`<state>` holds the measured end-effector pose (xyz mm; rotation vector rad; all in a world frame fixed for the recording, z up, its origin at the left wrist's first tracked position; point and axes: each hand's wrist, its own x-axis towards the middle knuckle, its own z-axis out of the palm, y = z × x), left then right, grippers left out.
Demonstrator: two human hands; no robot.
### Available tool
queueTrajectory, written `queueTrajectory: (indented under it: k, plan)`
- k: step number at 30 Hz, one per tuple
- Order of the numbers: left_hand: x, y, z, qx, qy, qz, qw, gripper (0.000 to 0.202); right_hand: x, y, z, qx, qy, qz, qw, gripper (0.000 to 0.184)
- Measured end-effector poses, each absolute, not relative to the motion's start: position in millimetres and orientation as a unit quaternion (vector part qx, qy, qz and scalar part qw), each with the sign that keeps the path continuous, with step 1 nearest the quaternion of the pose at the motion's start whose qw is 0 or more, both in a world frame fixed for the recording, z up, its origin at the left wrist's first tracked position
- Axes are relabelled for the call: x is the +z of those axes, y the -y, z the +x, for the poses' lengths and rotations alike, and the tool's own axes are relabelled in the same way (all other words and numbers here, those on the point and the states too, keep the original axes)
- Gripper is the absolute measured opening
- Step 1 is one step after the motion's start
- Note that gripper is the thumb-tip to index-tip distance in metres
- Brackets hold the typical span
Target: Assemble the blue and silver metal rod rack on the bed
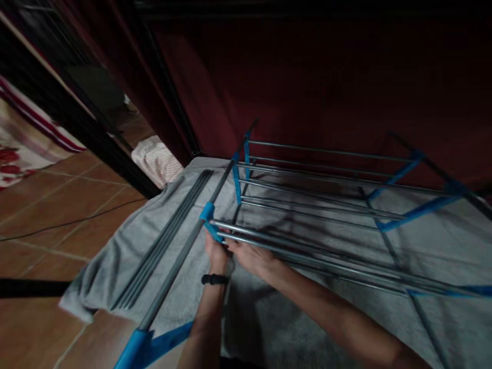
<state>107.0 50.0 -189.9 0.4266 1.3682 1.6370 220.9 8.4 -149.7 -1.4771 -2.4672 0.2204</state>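
Observation:
A metal rack (326, 205) of silver rods and blue plastic joints lies on its side on a grey cloth (269, 318). My left hand (215, 251), with a black band on the wrist, is closed around a silver rod end just under a blue joint (207, 212) on a long grey pole (180, 256). My right hand (248, 253) sits right beside it, fingers curled on the same lower silver rods (307, 253).
Several loose dark rods (165, 241) lie on the cloth to the left of the pole. A tiled floor (57, 205) with a thin cable, a folded pale cloth (156, 159), a dark frame and a dark red curtain surround the spot.

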Motion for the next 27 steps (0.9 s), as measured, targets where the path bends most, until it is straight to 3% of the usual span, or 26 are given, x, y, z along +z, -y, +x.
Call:
queueTrajectory:
  k: [18, 27]
  plan:
    - [-180.2, -43.9, 115.5, 0.668, -0.543, 0.143, 0.488, 0.049, -146.6, -10.5, 219.3, 0.118, 0.839, -0.521, 0.098, 0.038]
    - [-186.2, -46.3, 114.8, 0.659, -0.579, 0.157, 0.453, 0.045, -158.5, -15.1, 216.7, 0.178, 0.826, -0.51, 0.165, 0.033]
